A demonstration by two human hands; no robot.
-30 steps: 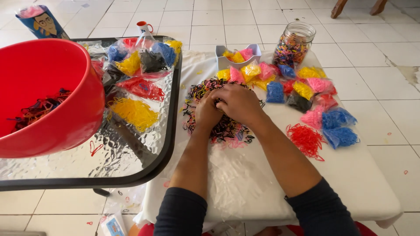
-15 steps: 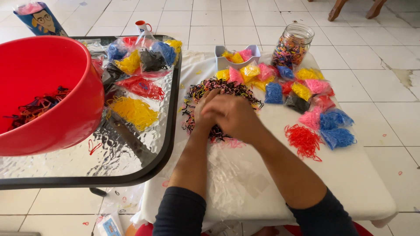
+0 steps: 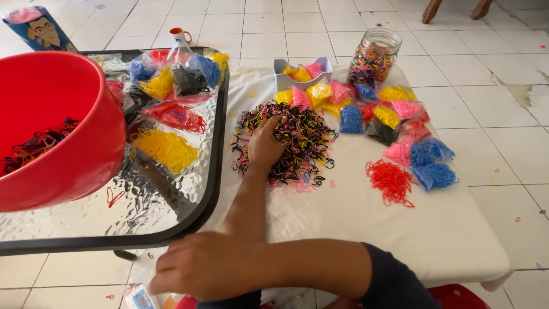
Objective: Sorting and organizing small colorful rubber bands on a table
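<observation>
On the white table: my left hand (image 3: 264,144) lies on the mixed heap of small rubber bands (image 3: 289,143), fingers curled down into the black, pink and yellow loops.
Left grip: fingers bent and buried in the heap; I cannot tell whether they pinch any bands.
Right hand: my right hand (image 3: 214,266) is crossed over to the near left of the heap, well apart from it, by the table's near edge.
Right grip: fingers curled loosely inward, nothing seen between them; I cannot tell whether they hold anything.
Heap: sits mid-table on the white cloth (image 3: 354,223), stray bands scattered round its rim.
Right of the heap: a loose red pile of bands (image 3: 392,180), then blue bags (image 3: 432,163) beyond it.
Behind the heap: small bags of yellow, pink and blue bands (image 3: 366,109), a grey tray (image 3: 303,71) with more bags, and a glass jar (image 3: 373,57) full of mixed bands.
Left of the heap: a black-framed glass tray table (image 3: 213,149) carrying bags of bands, a yellow bag (image 3: 166,149) nearest.
Far left of the heap: a red bowl (image 3: 63,126) with some dark and red bands inside.
</observation>
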